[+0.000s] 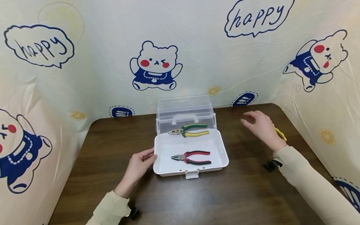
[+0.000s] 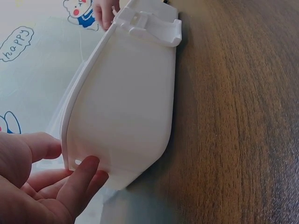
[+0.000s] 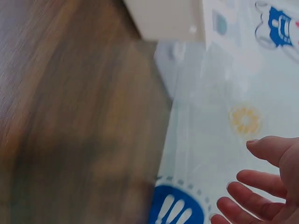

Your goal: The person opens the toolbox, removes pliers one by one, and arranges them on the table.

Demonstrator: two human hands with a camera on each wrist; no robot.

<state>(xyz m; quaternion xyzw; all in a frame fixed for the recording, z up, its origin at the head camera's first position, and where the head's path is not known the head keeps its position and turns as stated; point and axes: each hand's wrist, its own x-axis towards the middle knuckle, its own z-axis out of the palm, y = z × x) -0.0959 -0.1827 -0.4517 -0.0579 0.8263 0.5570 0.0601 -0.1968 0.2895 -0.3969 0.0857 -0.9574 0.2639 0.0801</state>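
So the white toolbox (image 1: 191, 143) sits around the middle of the desk (image 1: 112, 140), clear lid (image 1: 185, 104) flipped up at the back, with the white latch (image 1: 192, 174) hanging off the front edge. The left hand (image 1: 139, 164) has hold of the box's left side: thumb at the rim, the other fingers against the outer wall, so it's basically pinching that edge.

Red-and-black pliers (image 1: 186, 154) lie flat on the box floor, nose toward the left hand. Green-and-yellow pliers (image 1: 184, 128) point the same way further back, near the lid. Honestly can't tell from this angle if those rest on the base or partly on the lid.

The right hand (image 1: 261, 126) is over the desk to the right of the box, well apart from it, fingers loosely bent, spread a little and holding nothing. A yellow object (image 1: 281, 134) peeks out from behind that wrist, mostly hidden. Behind everything hangs a pale sheet (image 1: 98, 62) with cartoon bears and "happy" bubbles.
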